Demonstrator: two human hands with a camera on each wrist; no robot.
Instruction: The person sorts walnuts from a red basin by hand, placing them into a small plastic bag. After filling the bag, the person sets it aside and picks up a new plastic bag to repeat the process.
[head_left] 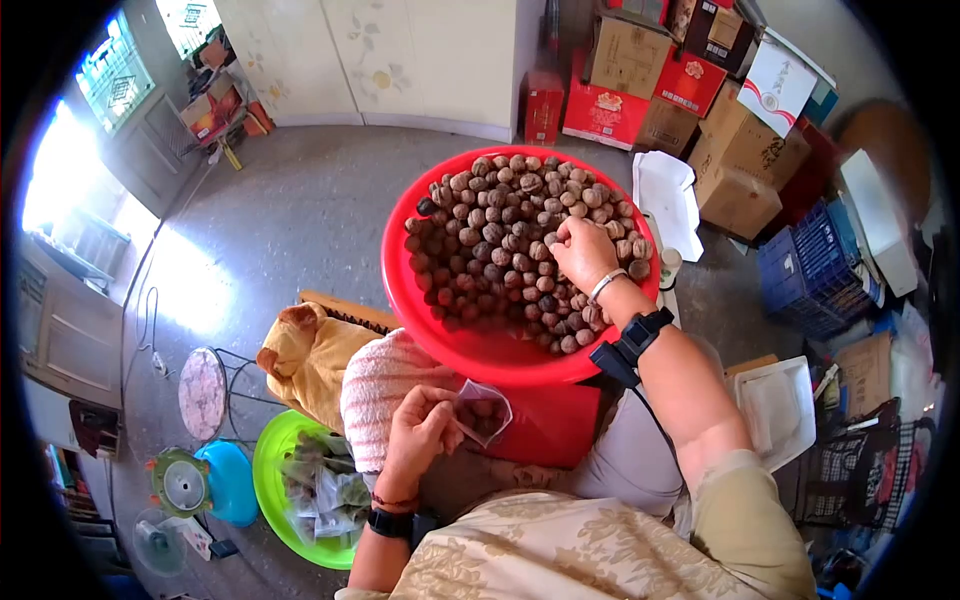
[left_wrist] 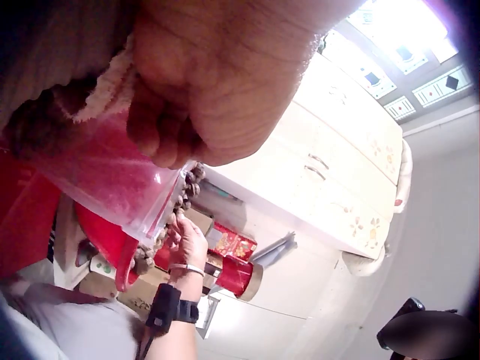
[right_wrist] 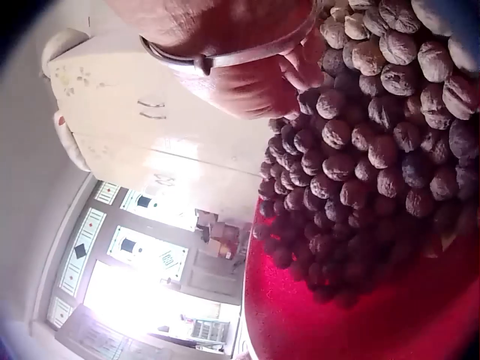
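A big red basin (head_left: 470,362) holds a heap of brown walnuts (head_left: 495,215). The right hand (head_left: 585,252) reaches over the heap's right side, its bent fingers down among the walnuts (right_wrist: 337,133); whether a walnut lies between the fingertips is hidden. In the right wrist view the right hand (right_wrist: 247,82) is at the top, against the heap's edge. Below the basin the left hand (head_left: 422,432) pinches the rim of a small clear bag (head_left: 484,412) with walnuts inside. Up close in the left wrist view, the left hand (left_wrist: 210,90) has curled fingers on the bag (left_wrist: 127,176).
A striped pink towel (head_left: 375,395) and tan cloth (head_left: 315,350) lie left of the basin. A green basin (head_left: 268,470) with filled bags stands on the floor at lower left. Cartons (head_left: 735,195), a blue crate (head_left: 815,265) and a white tray (head_left: 780,410) are at the right.
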